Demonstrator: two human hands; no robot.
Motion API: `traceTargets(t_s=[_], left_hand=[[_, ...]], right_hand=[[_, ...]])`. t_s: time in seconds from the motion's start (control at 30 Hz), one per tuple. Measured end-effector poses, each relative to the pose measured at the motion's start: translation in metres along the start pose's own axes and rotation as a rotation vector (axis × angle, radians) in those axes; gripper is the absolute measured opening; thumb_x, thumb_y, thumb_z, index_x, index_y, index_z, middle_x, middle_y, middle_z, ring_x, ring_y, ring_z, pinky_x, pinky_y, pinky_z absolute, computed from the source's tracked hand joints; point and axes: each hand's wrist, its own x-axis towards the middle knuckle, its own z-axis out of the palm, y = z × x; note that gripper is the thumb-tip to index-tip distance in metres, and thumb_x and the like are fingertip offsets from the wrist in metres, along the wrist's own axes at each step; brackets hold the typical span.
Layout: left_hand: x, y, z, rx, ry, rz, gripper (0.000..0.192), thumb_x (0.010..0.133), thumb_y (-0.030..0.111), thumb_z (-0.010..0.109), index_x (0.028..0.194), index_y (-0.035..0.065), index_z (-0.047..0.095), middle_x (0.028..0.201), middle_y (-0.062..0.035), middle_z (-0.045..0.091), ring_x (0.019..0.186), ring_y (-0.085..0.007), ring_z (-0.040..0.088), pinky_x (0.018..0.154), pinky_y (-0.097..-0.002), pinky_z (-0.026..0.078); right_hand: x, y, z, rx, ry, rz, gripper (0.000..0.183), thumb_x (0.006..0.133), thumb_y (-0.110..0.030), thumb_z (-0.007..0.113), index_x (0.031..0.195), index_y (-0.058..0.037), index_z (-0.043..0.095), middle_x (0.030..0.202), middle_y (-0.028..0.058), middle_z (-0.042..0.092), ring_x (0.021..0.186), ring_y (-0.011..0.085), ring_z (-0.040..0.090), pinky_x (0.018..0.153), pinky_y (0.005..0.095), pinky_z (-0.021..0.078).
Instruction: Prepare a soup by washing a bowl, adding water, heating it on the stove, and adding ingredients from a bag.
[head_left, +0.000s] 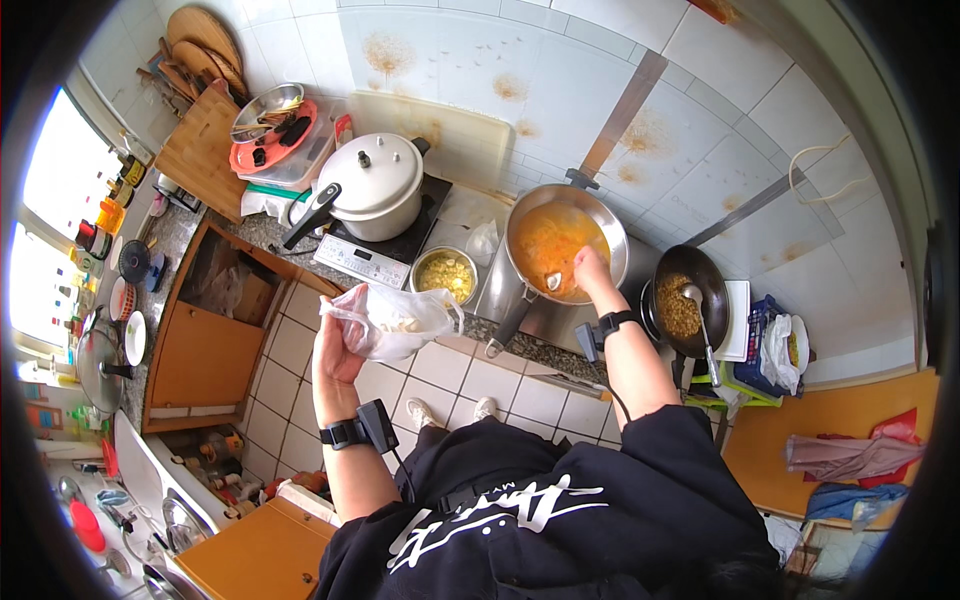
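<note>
A thin clear plastic bag (394, 322) with something whitish inside rests in my left hand (339, 349), its fingers wrapped at the bag's near end. My right hand (592, 270) is above the near right part of a steel frying pan (619, 240). Its fingers are curled in, and whether they hold anything is hidden. Orange broth (559, 232) with bits of food fills the pan. A small shiny, pale piece (553, 281) shows in the broth beside my right hand; I cannot tell what it is. A steel bowl of yellowish chopped food (444, 276) stands between the bag and the pan.
A white pressure cooker (371, 187) stands on an induction cooktop (364, 260) at the left. Right of the pan, a dark wok (690, 300) holds brown food and a metal ladle (701, 322). The frying pan's black handle (514, 319) juts over the granite counter's front edge.
</note>
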Motion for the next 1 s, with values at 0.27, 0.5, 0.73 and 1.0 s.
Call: traceTargets(t_s=[0.27,0.5,0.73,1.0], left_hand=[[0.019,-0.015,-0.005,-0.023,-0.137,-0.065,0.077,0.118,0.062,0.041,0.154,-0.0014,0.063,0.139,-0.0129,0.074,0.121,-0.0261,0.071,0.108,-0.0449,0.06],[0.001,-0.02,0.023,0.054,-0.047,-0.092,0.08,0.116,0.067,0.041,0.154,-0.0004,0.063,0.134,-0.0086,0.075,0.114,-0.0222,0.072,0.104,-0.0425,0.061],[-0.011,-0.013,0.008,0.171,-0.061,-0.089,0.079,0.117,0.067,0.039,0.15,0.0022,0.069,0.132,-0.0079,0.076,0.115,-0.0203,0.071,0.103,-0.0378,0.059],[-0.036,-0.007,0.065,0.222,-0.003,-0.163,0.075,0.121,0.059,0.035,0.152,-0.0031,0.065,0.122,-0.0113,0.078,0.098,-0.0184,0.072,0.093,-0.0327,0.06]], right_hand=[[-0.017,0.11,-0.048,0.068,0.072,0.17,0.022,0.092,-0.006,0.076,0.113,-0.0002,0.074,0.108,0.022,0.079,0.096,0.0361,0.081,0.078,0.0467,0.0675],[-0.012,0.1,-0.071,-0.062,0.241,0.306,0.032,0.093,-0.016,0.077,0.124,-0.0055,0.076,0.117,0.0231,0.08,0.114,0.0411,0.076,0.1,0.0478,0.0601],[-0.101,-0.111,-0.072,0.809,-0.208,0.067,0.016,0.108,-0.005,0.065,0.122,-0.0024,0.073,0.105,0.0113,0.078,0.089,0.0185,0.078,0.076,0.0324,0.0654],[-0.152,-0.279,0.107,0.473,-0.659,-0.447,0.038,0.105,-0.033,0.072,0.132,-0.0067,0.078,0.122,0.0204,0.081,0.113,0.0359,0.079,0.099,0.0445,0.0603]])
